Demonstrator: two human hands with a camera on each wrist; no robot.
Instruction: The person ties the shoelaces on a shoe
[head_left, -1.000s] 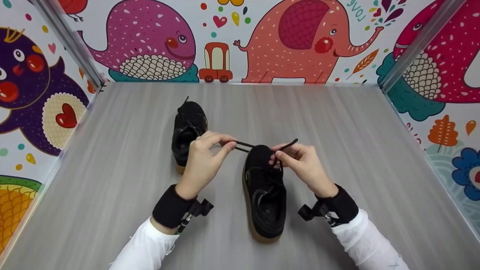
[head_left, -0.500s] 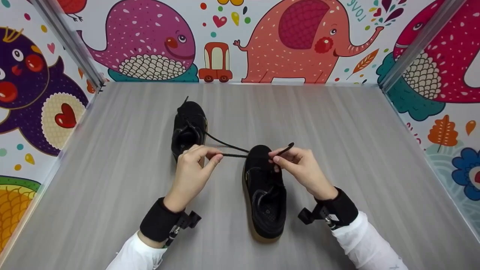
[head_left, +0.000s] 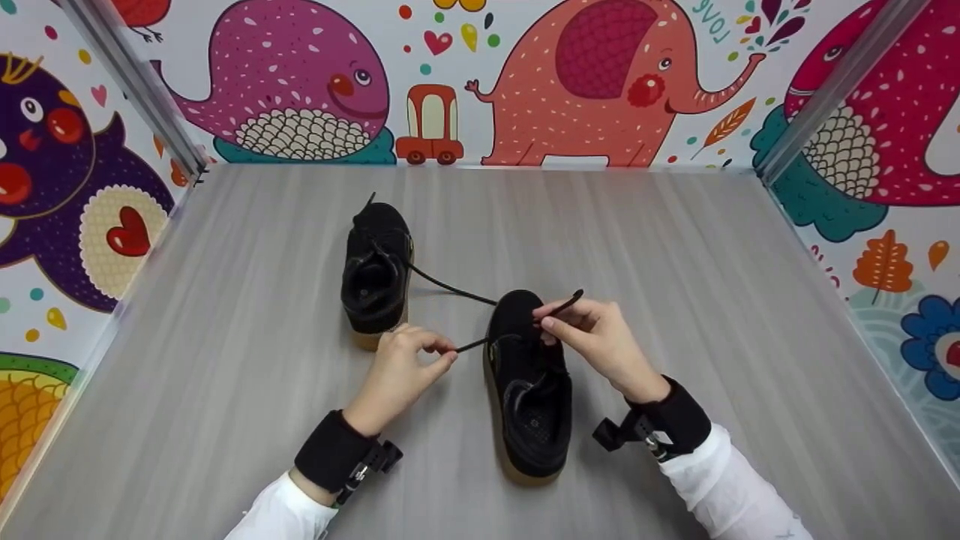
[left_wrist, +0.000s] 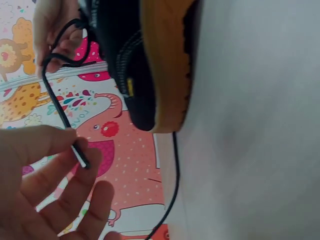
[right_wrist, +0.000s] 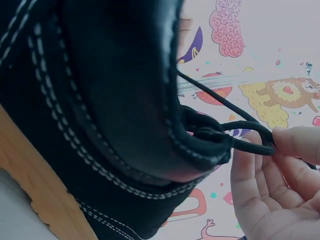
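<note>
A black shoe point(head_left: 529, 382) with a tan sole stands in front of me, toe pointing away. Left of its toe, my left hand point(head_left: 409, 364) pinches a black shoelace between thumb and fingers; in the left wrist view, the lace end point(left_wrist: 82, 157) with its pale tip pokes past the fingertips. My right hand point(head_left: 592, 334), right of the toe, pinches a lace loop point(right_wrist: 250, 145) by the tongue, and a short lace end point(head_left: 576, 298) sticks up from the fingers. Held taut, the strand point(right_wrist: 215, 97) from the left side runs across to the right hand.
A matching black shoe point(head_left: 377, 255) stands farther back on the left. Another lace strand point(head_left: 450, 288) lies across the grey wood-look table point(head_left: 247, 337) between the two shoes. Printed panels point(head_left: 585, 82) with cartoon animals wall in the back and sides.
My left hand has moved left and then back toward me with the lace. Two strands led from it earlier, now one; the other stretches toward the far shoe. My right hand has barely moved.
</note>
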